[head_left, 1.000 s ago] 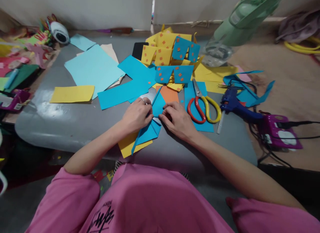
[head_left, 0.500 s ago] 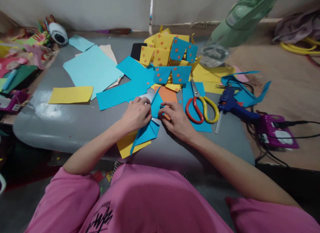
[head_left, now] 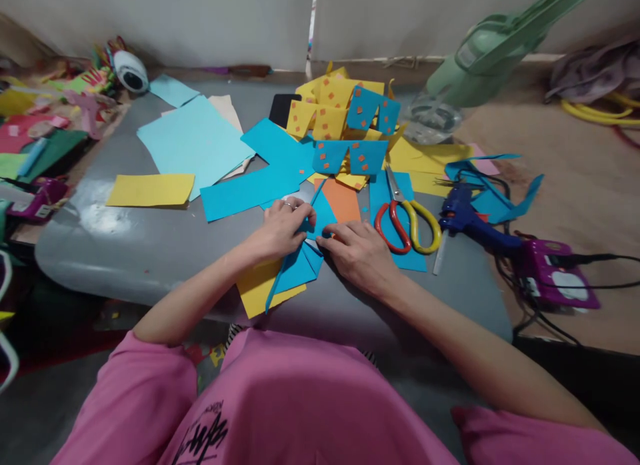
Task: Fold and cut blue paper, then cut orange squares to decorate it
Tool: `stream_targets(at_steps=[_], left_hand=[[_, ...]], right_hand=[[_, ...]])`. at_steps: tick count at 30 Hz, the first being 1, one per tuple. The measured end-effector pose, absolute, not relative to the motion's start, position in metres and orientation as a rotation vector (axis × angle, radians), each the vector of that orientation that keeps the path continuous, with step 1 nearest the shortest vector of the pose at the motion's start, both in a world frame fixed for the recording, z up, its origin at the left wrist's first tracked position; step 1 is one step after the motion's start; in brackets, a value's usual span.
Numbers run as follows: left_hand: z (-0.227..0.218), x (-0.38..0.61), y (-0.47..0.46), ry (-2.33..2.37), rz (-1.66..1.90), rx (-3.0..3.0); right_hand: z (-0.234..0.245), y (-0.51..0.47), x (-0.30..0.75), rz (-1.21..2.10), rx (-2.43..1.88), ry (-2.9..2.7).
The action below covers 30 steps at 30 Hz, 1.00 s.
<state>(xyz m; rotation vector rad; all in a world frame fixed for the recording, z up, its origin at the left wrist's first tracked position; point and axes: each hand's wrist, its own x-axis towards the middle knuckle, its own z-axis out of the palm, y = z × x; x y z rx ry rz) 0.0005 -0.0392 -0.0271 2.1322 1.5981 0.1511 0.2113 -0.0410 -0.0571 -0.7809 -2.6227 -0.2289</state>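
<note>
My left hand (head_left: 286, 228), a ring on one finger, is closed on a folded piece of blue paper (head_left: 297, 268), thumb and fingers pinching its upper part. My right hand (head_left: 363, 258) has its fingers bent, with the tips closed on the right edge of the same paper. The creased lower part of the blue paper fans out over a yellow paper piece (head_left: 253, 295) near the table's front edge. Just beyond the fingers lies an orange paper piece (head_left: 343, 200). Scissors (head_left: 400, 215) with a red and a yellow handle rest on blue paper, right of my right hand.
Yellow and blue paper pieces with orange squares (head_left: 333, 112) stand at the back of the grey table (head_left: 145, 252). Light blue sheets (head_left: 187, 142) and a yellow strip (head_left: 150, 190) lie left. A blue glue gun (head_left: 467, 215) and a purple box (head_left: 557, 272) with cables are right.
My right fingers have shifted slightly toward the near edge of the blue paper. My left hand has stayed on it. The whole view has moved a little.
</note>
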Motion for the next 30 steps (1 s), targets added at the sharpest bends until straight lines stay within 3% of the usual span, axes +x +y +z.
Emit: stream_targets(at_steps=[6,16,30], left_hand=[[-0.025,0.007,-0.035,1.635,0.126,2.11],[-0.029,0.007,-0.033,1.648,0.166,2.064],[-0.032,0.008,-0.034,1.62,0.177,2.111]], right_hand=[[-0.059,-0.035,0.214,-0.087,-0.805,-2.645],[-0.05,-0.046,0.219,-0.181,-0.834,-2.766],[-0.052,-0.056,0.235,0.095,-1.038,-2.642]])
